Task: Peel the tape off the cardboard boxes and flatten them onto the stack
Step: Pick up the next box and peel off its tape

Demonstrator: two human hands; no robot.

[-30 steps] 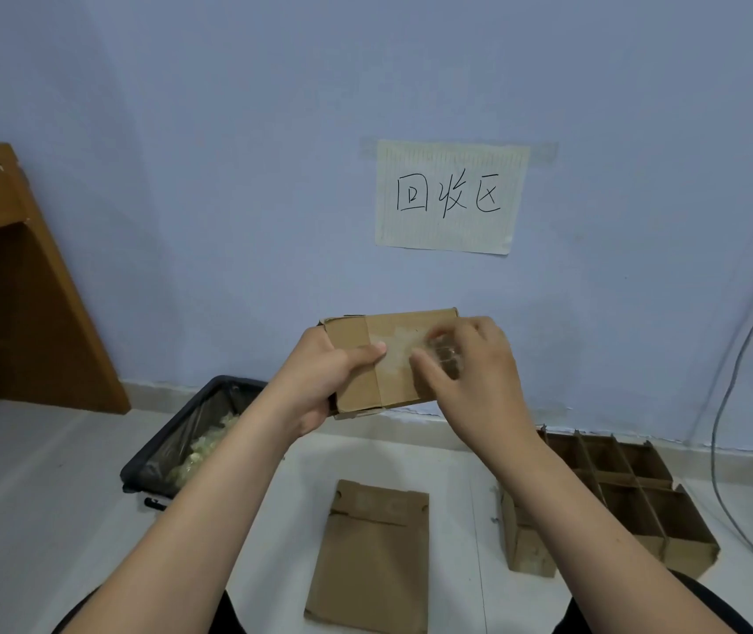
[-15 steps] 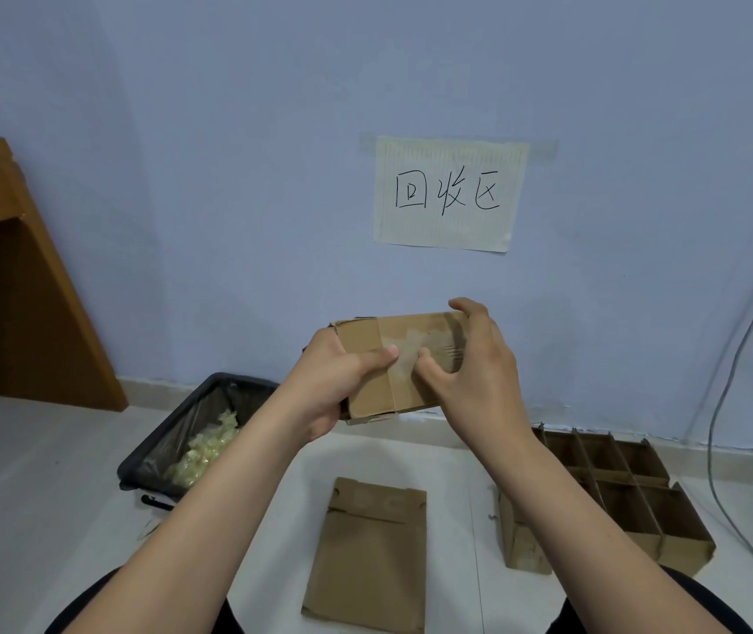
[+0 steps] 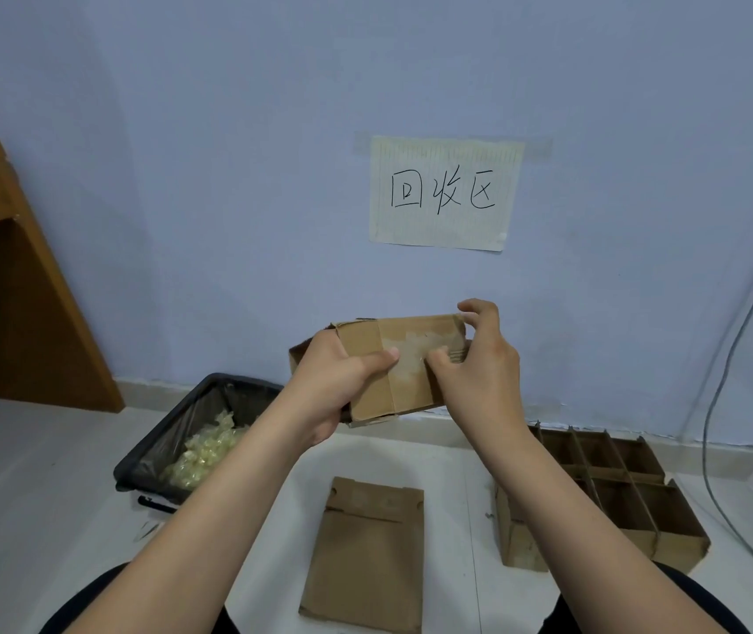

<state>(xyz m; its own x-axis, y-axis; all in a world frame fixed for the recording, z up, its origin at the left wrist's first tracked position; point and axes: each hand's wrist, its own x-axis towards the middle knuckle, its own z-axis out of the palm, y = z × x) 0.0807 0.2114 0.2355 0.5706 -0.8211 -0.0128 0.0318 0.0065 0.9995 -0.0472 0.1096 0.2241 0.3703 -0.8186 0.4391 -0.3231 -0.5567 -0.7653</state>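
I hold a small brown cardboard box (image 3: pixel 404 359) in the air in front of the wall. My left hand (image 3: pixel 335 382) grips its left end, thumb pressed on the front face. My right hand (image 3: pixel 475 372) holds the right end, with the thumb on the clear tape (image 3: pixel 411 354) across the front and the fingers curled over the top right corner. On the floor below lies a flattened cardboard box (image 3: pixel 367 555), the stack.
A black bin (image 3: pixel 168 446) lined with plastic and holding crumpled tape stands on the floor at left. A cardboard box with divider cells (image 3: pixel 612 491) sits at right. A wooden desk (image 3: pixel 8 286) is far left, a cable (image 3: pixel 713 404) far right.
My right hand has shifted right along the box, its fingers now hooked over the top right corner. The box has tilted slightly.
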